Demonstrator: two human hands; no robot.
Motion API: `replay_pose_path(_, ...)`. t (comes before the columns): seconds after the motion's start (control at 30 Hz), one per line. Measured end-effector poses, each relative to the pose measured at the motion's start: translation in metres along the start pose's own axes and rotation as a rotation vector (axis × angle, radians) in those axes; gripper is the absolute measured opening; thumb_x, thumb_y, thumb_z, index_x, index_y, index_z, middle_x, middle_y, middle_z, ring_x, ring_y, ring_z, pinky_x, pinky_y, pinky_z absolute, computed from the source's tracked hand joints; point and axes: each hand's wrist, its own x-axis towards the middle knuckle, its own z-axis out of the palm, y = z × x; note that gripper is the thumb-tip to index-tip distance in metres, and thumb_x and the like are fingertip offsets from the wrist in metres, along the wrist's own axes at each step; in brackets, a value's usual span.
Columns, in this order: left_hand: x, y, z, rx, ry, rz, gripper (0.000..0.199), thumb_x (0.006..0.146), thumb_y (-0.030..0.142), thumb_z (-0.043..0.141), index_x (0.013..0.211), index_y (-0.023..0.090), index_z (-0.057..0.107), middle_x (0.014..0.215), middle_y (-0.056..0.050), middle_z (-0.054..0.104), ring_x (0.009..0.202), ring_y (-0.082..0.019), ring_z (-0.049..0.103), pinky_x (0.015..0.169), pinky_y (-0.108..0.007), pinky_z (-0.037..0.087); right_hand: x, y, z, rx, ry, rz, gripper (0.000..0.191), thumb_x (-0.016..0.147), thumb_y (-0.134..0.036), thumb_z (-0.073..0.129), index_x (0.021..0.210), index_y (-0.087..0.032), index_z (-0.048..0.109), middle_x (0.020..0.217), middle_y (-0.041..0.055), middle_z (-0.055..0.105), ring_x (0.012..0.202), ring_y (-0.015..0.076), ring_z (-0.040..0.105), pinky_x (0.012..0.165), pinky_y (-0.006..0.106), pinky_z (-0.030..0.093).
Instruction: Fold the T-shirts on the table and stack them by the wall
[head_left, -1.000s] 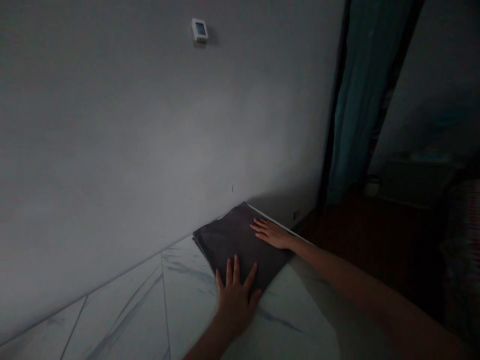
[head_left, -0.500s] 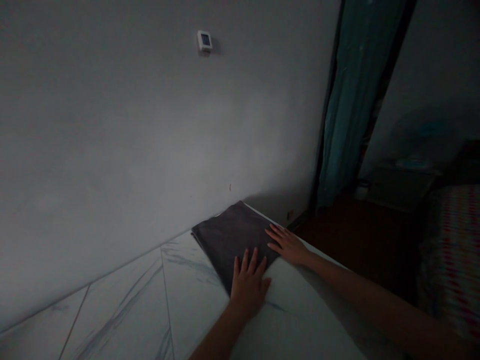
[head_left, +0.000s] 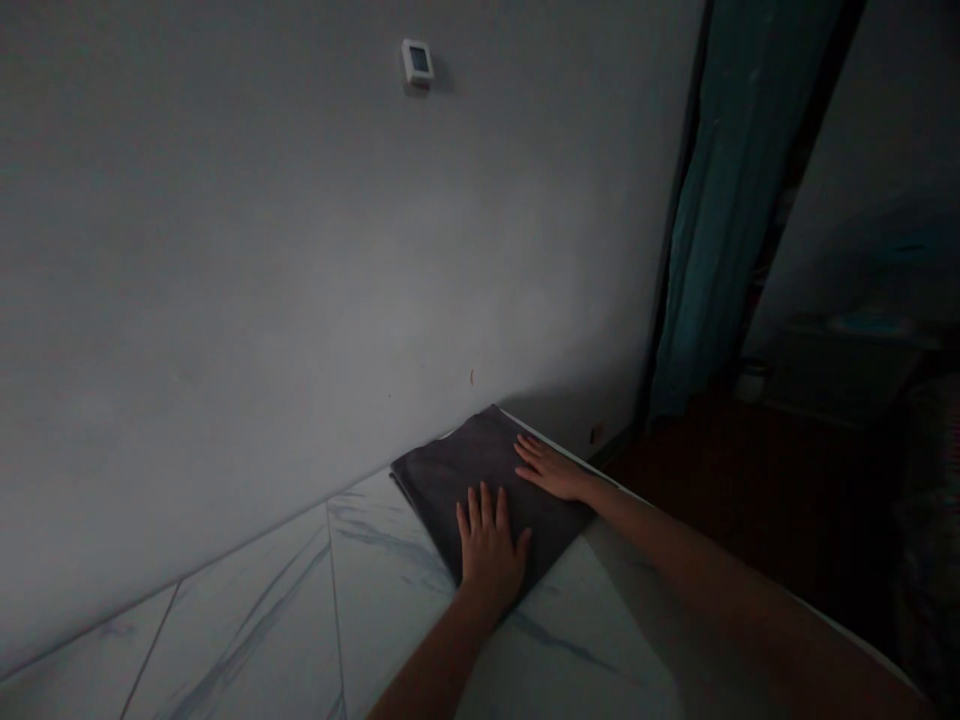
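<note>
A dark grey folded cloth (head_left: 442, 480) lies flat at the far corner of a white marble-patterned tabletop (head_left: 262, 610), close against the wall. My left hand (head_left: 491, 550) rests on the cloth's near part, palm down, its fingers spread and pointing away from me. Farther back, my right hand (head_left: 547, 468) lies flat over the cloth's right side, near the table edge, with fingers extended to the left. Neither hand grips the cloth. Parts of it are covered by both hands.
A pale wall (head_left: 262, 250) borders the table's back edge and carries a small white device with a display (head_left: 418, 62). To the right hang teal curtains (head_left: 720, 220) above a dark reddish floor (head_left: 720, 480). A dim cabinet (head_left: 840, 370) stands farther back.
My right hand has shifted left, farther onto the cloth. My left hand has moved slightly up over it. More of the cloth's near right edge shows, and the view has turned a little.
</note>
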Motion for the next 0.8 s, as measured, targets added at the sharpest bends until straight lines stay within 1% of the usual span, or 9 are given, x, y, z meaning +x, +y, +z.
replay_pose_path(0.07, -0.007, -0.007, 0.019, 0.024, -0.030, 0.010, 0.067, 0.094, 0.057, 0.032, 0.148, 0.019, 0.037, 0.157, -0.016, 0.029, 0.146, -0.037, 0.024, 0.116, -0.064, 0.023, 0.004, 0.010, 0.002, 0.024, -0.045, -0.011, 0.075, 0.095, -0.067, 0.020, 0.152, -0.018, 0.032, 0.158, 0.0095, 0.027, 0.146, 0.0249, 0.022, 0.121, 0.044, 0.020)
replay_pose_path(0.13, -0.015, -0.010, 0.027, 0.033, -0.035, 0.021, 0.067, 0.093, 0.059, 0.030, 0.149, 0.023, 0.035, 0.158, -0.014, 0.027, 0.146, -0.037, 0.023, 0.115, -0.065, 0.022, 0.011, 0.018, 0.001, 0.035, -0.067, -0.013, 0.077, 0.094, -0.068, 0.020, 0.153, -0.019, 0.030, 0.159, 0.0088, 0.025, 0.147, 0.0243, 0.021, 0.121, 0.043, 0.018)
replay_pose_path(0.27, -0.021, -0.006, 0.024, -0.004, -0.038, -0.002, 0.069, 0.091, 0.065, 0.028, 0.147, 0.026, 0.038, 0.158, -0.013, 0.029, 0.145, -0.036, 0.026, 0.115, -0.065, 0.024, 0.040, 0.022, -0.002, 0.002, -0.130, 0.029, 0.078, 0.093, -0.069, 0.020, 0.153, -0.020, 0.030, 0.159, 0.0089, 0.023, 0.147, 0.0252, 0.020, 0.120, 0.044, 0.019)
replay_pose_path(0.33, -0.015, -0.008, 0.022, -0.019, -0.021, -0.020, 0.069, 0.091, 0.065, 0.026, 0.146, 0.026, 0.040, 0.156, -0.011, 0.032, 0.144, -0.036, 0.028, 0.115, -0.066, 0.024, 0.061, 0.019, -0.001, -0.049, -0.139, 0.069, 0.079, 0.093, -0.068, 0.019, 0.153, -0.017, 0.030, 0.159, 0.0107, 0.023, 0.147, 0.0257, 0.020, 0.120, 0.044, 0.020)
replay_pose_path(0.4, 0.001, -0.015, 0.021, -0.002, 0.001, -0.047, 0.068, 0.093, 0.062, 0.024, 0.146, 0.023, 0.041, 0.155, -0.011, 0.035, 0.144, -0.035, 0.030, 0.116, -0.064, 0.024, 0.085, 0.013, 0.000, -0.100, -0.105, 0.096, 0.079, 0.093, -0.067, 0.018, 0.153, -0.016, 0.030, 0.160, 0.0110, 0.022, 0.147, 0.0257, 0.019, 0.120, 0.044, 0.019)
replay_pose_path(0.53, 0.055, -0.055, 0.018, 0.104, 0.005, -0.135, 0.065, 0.097, 0.048, 0.028, 0.147, 0.009, 0.037, 0.156, -0.015, 0.031, 0.146, -0.031, 0.024, 0.121, -0.049, 0.023, 0.127, -0.004, 0.006, -0.129, -0.073, 0.118, 0.080, 0.094, -0.066, 0.018, 0.152, -0.012, 0.030, 0.160, 0.0132, 0.020, 0.148, 0.0260, 0.017, 0.120, 0.041, 0.018)
replay_pose_path(0.63, 0.084, -0.095, 0.017, 0.153, -0.030, -0.272, 0.067, 0.096, 0.047, 0.030, 0.147, 0.005, 0.034, 0.156, -0.017, 0.030, 0.147, -0.031, 0.022, 0.122, -0.046, 0.019, 0.146, -0.011, 0.014, -0.136, -0.111, 0.146, 0.080, 0.093, -0.068, 0.019, 0.151, -0.015, 0.034, 0.160, 0.0124, 0.021, 0.148, 0.0277, 0.019, 0.120, 0.043, 0.018)
replay_pose_path(0.7, 0.089, -0.119, 0.019, 0.152, -0.048, -0.362, 0.070, 0.095, 0.053, 0.031, 0.149, 0.009, 0.034, 0.156, -0.018, 0.030, 0.146, -0.032, 0.024, 0.120, -0.049, 0.021, 0.150, -0.011, 0.021, -0.141, -0.123, 0.153, 0.078, 0.093, -0.067, 0.020, 0.151, -0.017, 0.033, 0.160, 0.0115, 0.021, 0.148, 0.0279, 0.019, 0.119, 0.045, 0.018)
replay_pose_path(0.8, 0.079, -0.141, 0.021, 0.122, -0.045, -0.432, 0.072, 0.093, 0.060, 0.030, 0.151, 0.015, 0.031, 0.157, -0.018, 0.027, 0.146, -0.032, 0.025, 0.118, -0.053, 0.023, 0.151, -0.009, 0.027, -0.164, -0.112, 0.140, 0.076, 0.093, -0.064, 0.023, 0.152, -0.017, 0.031, 0.160, 0.0118, 0.023, 0.147, 0.0276, 0.019, 0.119, 0.044, 0.018)
